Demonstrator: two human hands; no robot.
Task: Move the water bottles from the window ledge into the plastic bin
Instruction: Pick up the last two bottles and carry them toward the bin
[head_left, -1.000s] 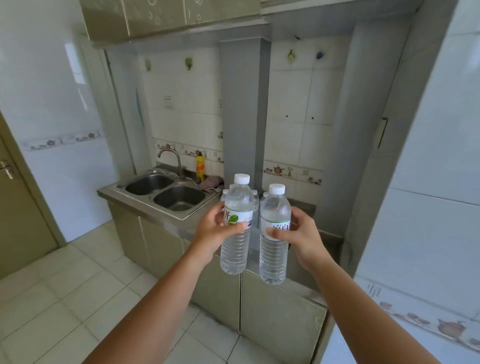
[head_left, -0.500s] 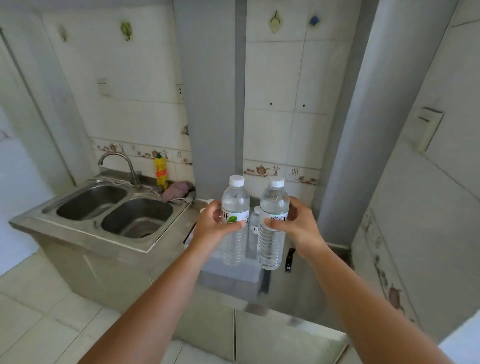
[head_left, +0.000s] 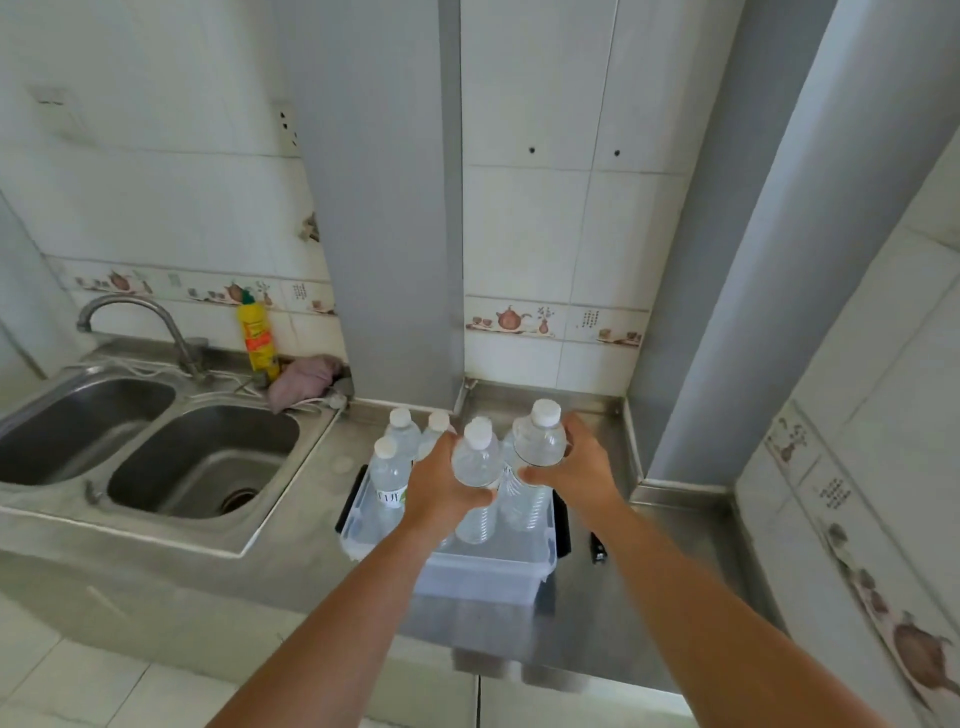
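A clear plastic bin (head_left: 483, 569) with black side latches sits on the steel counter. Three water bottles with white caps stand in its far left part, the nearest one (head_left: 388, 475) bearing a label. My left hand (head_left: 436, 486) grips a clear water bottle (head_left: 475, 460) upright over the bin's middle. My right hand (head_left: 576, 467) grips a second water bottle (head_left: 540, 441) beside it, a little higher and farther back. Both bottles' lower ends reach down inside the bin's rim. Whether they touch the bin's floor is hidden.
A double steel sink (head_left: 156, 452) with a tap (head_left: 135, 322) lies to the left. A yellow detergent bottle (head_left: 257, 338) and a pink cloth (head_left: 304, 379) sit behind it. A small dark object (head_left: 597, 548) lies right of the bin. Grey columns and tiled walls close the back and right.
I have stepped up to the counter, and both hands have lowered their bottles from chest height down into the bin beside the bottles standing there.
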